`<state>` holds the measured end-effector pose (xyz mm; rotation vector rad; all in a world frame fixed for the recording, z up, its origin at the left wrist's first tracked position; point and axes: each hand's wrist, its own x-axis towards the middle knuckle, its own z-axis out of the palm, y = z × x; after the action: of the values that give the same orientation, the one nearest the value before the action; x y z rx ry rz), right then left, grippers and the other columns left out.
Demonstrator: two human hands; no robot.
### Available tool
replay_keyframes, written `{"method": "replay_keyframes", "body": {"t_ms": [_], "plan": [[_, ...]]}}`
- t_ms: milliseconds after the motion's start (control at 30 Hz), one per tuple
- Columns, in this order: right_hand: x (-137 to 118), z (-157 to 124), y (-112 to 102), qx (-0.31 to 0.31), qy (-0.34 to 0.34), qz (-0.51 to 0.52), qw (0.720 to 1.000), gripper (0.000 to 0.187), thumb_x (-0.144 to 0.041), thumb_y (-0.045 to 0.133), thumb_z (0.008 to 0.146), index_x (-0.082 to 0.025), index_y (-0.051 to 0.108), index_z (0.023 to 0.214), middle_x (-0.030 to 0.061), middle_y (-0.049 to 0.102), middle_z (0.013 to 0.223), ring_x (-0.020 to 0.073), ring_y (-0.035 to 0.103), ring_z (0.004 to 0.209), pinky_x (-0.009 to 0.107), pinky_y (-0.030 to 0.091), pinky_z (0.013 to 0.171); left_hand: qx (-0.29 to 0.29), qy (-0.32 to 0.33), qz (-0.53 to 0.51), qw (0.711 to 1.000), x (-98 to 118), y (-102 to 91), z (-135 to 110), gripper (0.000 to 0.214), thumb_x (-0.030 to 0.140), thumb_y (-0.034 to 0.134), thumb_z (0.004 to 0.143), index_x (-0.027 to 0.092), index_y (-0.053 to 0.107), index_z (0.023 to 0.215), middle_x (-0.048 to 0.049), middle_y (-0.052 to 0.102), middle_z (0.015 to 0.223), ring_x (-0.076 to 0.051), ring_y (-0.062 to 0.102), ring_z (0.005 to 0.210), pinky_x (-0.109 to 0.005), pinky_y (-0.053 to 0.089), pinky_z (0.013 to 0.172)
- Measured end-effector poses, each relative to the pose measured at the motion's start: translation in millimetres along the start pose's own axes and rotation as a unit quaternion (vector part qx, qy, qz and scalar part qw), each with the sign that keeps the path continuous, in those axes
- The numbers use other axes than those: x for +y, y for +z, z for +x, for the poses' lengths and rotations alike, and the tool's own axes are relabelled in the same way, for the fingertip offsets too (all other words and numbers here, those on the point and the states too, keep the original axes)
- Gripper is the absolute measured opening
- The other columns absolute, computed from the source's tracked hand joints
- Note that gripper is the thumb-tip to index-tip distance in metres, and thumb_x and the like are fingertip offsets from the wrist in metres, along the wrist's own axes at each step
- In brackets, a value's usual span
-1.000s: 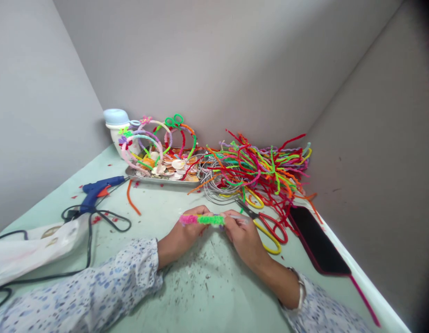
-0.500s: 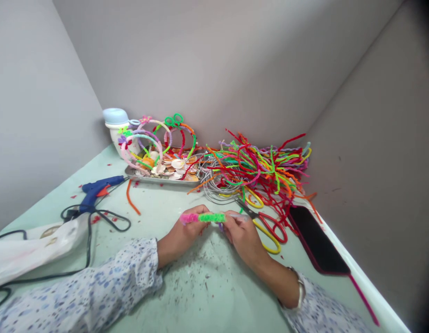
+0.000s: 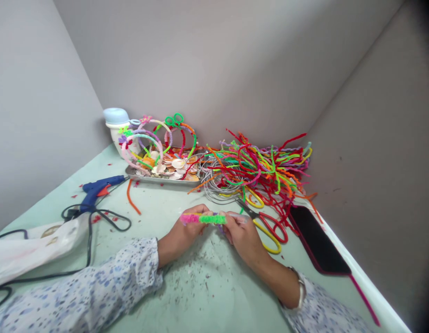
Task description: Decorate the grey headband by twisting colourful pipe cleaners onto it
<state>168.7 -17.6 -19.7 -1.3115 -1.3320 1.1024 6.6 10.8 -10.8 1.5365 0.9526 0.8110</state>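
Held level in front of me is a headband (image 3: 213, 219) wrapped in fuzzy pipe cleaner, pink on the left and bright green beside it, with paler lilac toward the right. My left hand (image 3: 187, 230) is closed around its pink part. My right hand (image 3: 242, 234) pinches it at the end of the green stretch. A bit of purple shows under the right fingers; the far side of the band is hidden by both hands. Just right of my right hand lie scissors (image 3: 270, 225) with red and yellow handles.
Behind, a metal tray (image 3: 162, 181) holds shells, with several decorated headbands (image 3: 142, 134) and a white bottle (image 3: 116, 125). Coiled wire (image 3: 217, 185) and a pipe cleaner heap (image 3: 270, 162) lie right of it. A blue glue gun (image 3: 94, 190) with cord is left; a phone (image 3: 318, 240) lies right.
Both hands stay in place on the headband. The band has tilted slightly, and a thin yellow-orange strip now shows along its upper edge.
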Motion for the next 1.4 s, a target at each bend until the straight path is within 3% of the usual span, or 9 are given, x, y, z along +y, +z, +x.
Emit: {"method": "replay_keyframes", "body": {"t_ms": [333, 567, 733, 1067, 1233, 1400], "plan": [[-6.1, -1.5, 0.8, -0.016, 0.023, 0.023, 0.999, 0.039, -0.042, 0.048, 0.087, -0.019, 0.047, 0.056, -0.0068, 0.034, 0.042, 0.0089, 0.03, 0.041, 0.024, 0.024, 0.042, -0.001, 0.001, -0.007, 1.0, 0.9, -0.5, 0.0, 0.027, 0.036, 0.046, 0.087, 0.017, 0.047, 0.067, 0.0042, 0.042, 0.059, -0.011, 0.037, 0.055, -0.025, 0.029, 0.054], [-0.8, -2.5, -4.8, -0.013, -0.081, -0.051, 0.995, 0.027, -0.033, 0.049, 0.089, -0.017, 0.059, 0.069, -0.0022, 0.048, 0.061, 0.0122, 0.043, 0.057, 0.024, 0.034, 0.054, 0.038, -0.033, -0.094, 0.994, -4.1, 2.4, 4.7, 0.031, 0.039, 0.049, 0.084, 0.017, 0.045, 0.063, 0.0043, 0.039, 0.057, -0.01, 0.034, 0.051, -0.024, 0.026, 0.049], [0.1, -1.0, -6.2, 0.022, -0.153, -0.131, 0.979, 0.019, -0.026, 0.05, 0.088, -0.018, 0.066, 0.083, 0.0024, 0.056, 0.078, 0.0157, 0.053, 0.071, 0.026, 0.041, 0.066, 0.038, -0.039, -0.144, 0.988, -4.9, 2.6, 6.5, 0.028, 0.037, 0.052, 0.083, 0.017, 0.045, 0.065, 0.0044, 0.041, 0.06, -0.008, 0.034, 0.05, -0.022, 0.026, 0.047], [1.7, -4.9, -4.2, -0.036, -0.155, -0.108, 0.981, 0.02, -0.025, 0.05, 0.089, -0.019, 0.068, 0.096, 0.0037, 0.066, 0.084, 0.0173, 0.06, 0.077, 0.027, 0.046, 0.071, 0.026, -0.024, -0.141, 0.989, -5.0, 1.7, 6.2, 0.029, 0.036, 0.051, 0.085, 0.016, 0.046, 0.065, 0.0041, 0.04, 0.059, -0.008, 0.034, 0.052, -0.023, 0.027, 0.049], [7.0, -1.7, -4.9, 0.002, -0.121, -0.113, 0.986, 0.018, -0.029, 0.051, 0.089, -0.018, 0.064, 0.096, 0.0037, 0.066, 0.085, 0.0164, 0.06, 0.074, 0.026, 0.047, 0.068, 0.017, -0.038, -0.136, 0.99, -5.2, 2.1, 6.0, 0.029, 0.036, 0.052, 0.084, 0.016, 0.046, 0.064, 0.0045, 0.04, 0.057, -0.008, 0.033, 0.05, -0.023, 0.025, 0.048], [11.9, 1.8, -5.3, 0.05, -0.151, -0.164, 0.974, 0.018, -0.025, 0.057, 0.084, -0.02, 0.063, 0.1, 0.0005, 0.063, 0.08, 0.0128, 0.055, 0.062, 0.024, 0.044, 0.06, 0.008, -0.056, -0.118, 0.991, -2.1, 2.3, 5.0, 0.03, 0.037, 0.051, 0.085, 0.016, 0.045, 0.063, 0.005, 0.039, 0.054, -0.008, 0.033, 0.05, -0.023, 0.024, 0.047]]}}
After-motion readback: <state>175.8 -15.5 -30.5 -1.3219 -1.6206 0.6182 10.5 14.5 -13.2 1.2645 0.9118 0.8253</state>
